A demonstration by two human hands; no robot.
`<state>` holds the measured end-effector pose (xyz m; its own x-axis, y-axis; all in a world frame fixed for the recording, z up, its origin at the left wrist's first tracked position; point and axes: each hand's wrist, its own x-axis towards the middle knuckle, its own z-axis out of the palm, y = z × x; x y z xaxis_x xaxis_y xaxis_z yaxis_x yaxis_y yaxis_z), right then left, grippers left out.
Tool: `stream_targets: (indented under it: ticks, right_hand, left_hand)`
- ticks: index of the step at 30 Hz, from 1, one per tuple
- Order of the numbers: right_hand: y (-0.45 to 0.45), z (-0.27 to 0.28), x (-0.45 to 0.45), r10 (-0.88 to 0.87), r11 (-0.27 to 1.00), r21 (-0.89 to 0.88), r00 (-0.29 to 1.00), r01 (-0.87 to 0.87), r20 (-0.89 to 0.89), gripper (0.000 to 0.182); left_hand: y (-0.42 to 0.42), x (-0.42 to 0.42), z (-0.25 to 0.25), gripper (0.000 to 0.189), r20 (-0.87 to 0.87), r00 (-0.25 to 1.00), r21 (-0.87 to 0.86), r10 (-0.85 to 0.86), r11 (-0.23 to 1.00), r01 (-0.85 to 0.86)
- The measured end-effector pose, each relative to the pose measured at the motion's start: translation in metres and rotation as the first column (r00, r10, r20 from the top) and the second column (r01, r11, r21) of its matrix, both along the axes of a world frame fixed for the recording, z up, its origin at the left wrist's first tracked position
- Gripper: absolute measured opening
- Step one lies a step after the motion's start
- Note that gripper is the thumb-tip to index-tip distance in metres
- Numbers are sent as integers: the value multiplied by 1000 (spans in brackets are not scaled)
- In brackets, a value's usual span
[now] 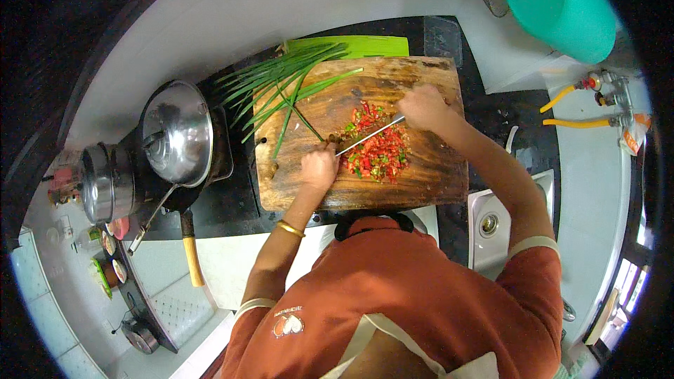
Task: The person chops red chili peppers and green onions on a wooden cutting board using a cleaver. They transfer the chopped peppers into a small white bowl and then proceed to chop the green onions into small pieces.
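Observation:
A kitchen knife [370,136] slants over a heap of finely chopped red and green peppers [380,160]. My right hand [424,109] is closed around its handle end. At the other end, my left hand [319,166] grips the blade near the tip; the fingertips are partly hidden. Under both hands lies a thick wooden chopping board [432,168]. Long green scallions or chives [287,71] spread over the board's upper left corner, and one stalk reaches close to my left hand.
A bright green board [379,46] sits behind the wooden one. To the left are a lidded wok [176,131], its wooden handle [193,263] sticking out, and a steel pot [98,184]. At right are a sink [476,252], yellow hoses [576,122] and a teal container [558,5].

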<state>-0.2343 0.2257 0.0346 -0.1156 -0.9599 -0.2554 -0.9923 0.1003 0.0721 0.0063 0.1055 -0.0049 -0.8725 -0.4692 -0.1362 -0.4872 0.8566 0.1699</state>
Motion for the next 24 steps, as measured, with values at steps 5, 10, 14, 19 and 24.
stream_targets:
  ticks: [5, 10, 14, 19, 24]
  right_hand:
    - [12, -36, -7, -55, 996, 69, 994, 48, 97, 10]
    - [11, 13, 2, 6, 987, 162, 999, -11, 34, 11]
    - [38, -24, -5, -94, 989, 123, 989, 80, 114, 14]
    - [26, 16, -6, -147, 982, 137, 985, 134, 93, 15]
    - [6, 10, -22, -201, 977, 72, 980, 200, -1, 16]
  left_hand:
    - [1, -13, -10, 9, 79, 997, -39, -21, 999, 24]
    - [8, -1, 3, 11, 4, 999, 30, -46, 998, 46]
    - [16, -15, -15, 10, 30, 991, -64, -132, 989, 133]
    - [-17, -25, 15, 10, 87, 975, 38, -202, 979, 200]
    - [-38, -53, 1, 11, -53, 976, -125, -213, 971, 205]
